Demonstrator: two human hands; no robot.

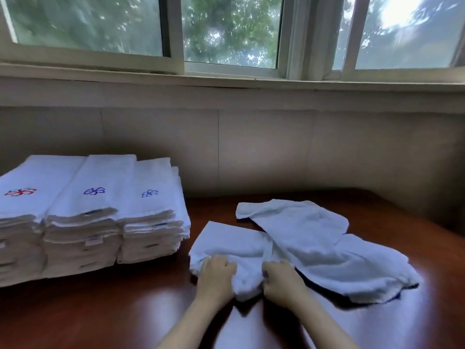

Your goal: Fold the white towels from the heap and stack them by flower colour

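Dark wooden table (100, 318) — both hands, left (216, 274) and right (281, 280), gripping one white towel (239, 244).

three stacks of folded towels (85, 222), one red-flowered, two blue-flowered, two hands (216, 275), one loose towel heap (314, 245)

From my feed I see a dark reddish-brown counter (100, 316) with a glossy top that catches pale reflections. Behind it runs a plain beige wall (264, 147), and above that a white-framed sliding window (176, 34) over a sill (226, 79), with blurred green foliage outside.
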